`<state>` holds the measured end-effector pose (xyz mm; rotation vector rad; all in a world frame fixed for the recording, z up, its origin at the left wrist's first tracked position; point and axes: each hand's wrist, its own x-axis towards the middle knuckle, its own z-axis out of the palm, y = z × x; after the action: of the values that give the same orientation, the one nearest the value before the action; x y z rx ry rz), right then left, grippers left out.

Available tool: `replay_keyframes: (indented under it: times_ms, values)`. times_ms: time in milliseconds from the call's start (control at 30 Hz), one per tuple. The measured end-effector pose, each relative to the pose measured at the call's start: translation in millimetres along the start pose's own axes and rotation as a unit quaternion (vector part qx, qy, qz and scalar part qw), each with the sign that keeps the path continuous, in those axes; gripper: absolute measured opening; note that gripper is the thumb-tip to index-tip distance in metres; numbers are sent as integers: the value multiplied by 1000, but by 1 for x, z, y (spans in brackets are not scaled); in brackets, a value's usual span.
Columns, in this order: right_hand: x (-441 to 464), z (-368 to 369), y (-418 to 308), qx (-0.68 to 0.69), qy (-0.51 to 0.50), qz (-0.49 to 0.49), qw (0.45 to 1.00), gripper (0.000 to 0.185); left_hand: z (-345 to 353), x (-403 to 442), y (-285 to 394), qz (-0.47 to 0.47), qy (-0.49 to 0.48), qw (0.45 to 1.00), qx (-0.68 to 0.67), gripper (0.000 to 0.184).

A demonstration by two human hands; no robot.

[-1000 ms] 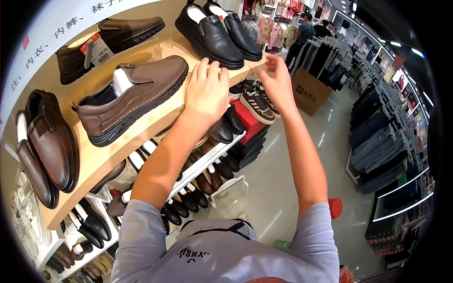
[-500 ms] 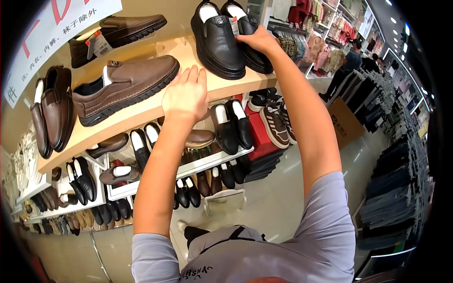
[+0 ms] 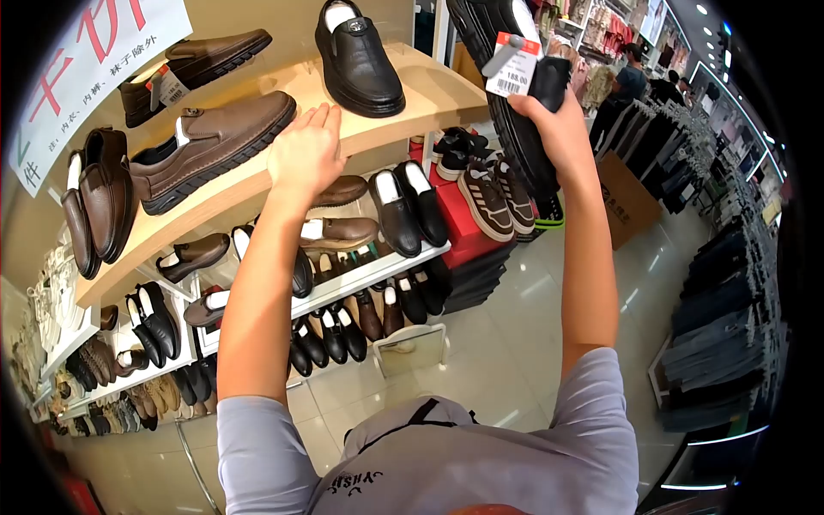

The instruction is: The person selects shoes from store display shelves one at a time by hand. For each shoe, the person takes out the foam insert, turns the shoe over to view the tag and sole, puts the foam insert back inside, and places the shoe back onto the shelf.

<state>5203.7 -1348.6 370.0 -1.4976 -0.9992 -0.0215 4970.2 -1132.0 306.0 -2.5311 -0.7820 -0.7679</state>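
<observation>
Fingers of the right hand [image 3: 562,133] closed on a black leather slip-on shoe [image 3: 525,144], lifted clear beyond the shelf's 3 o'clock end; shoe lies toward 10 o'clock of that hand, long axis roughly 11-to-5. Price tag [image 3: 513,69] hangs over it. Left hand [image 3: 305,159]: fingers extended, nothing grasped, resting on the wooden shelf [image 3: 433,90]. Matching black slip-on [image 3: 365,69] stands there at 1 o'clock from the left fingertips, also 11-to-5; left hand's nearer to that one. Brown loafer [image 3: 219,142] at 9 o'clock, toe just beside left fingers.
</observation>
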Motion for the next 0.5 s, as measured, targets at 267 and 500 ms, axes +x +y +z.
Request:
replay_keyframes:
  times_ms: [267, 500]
  values:
    - [-219, 23, -14, 295, -130, 184, 929, 63, -27, -112, 65, -29, 40, 826, -562, 80]
    - [-356, 100, -36, 349, -304, 311, 830, 73, -82, -323, 76, -255, -39, 385, -886, 79]
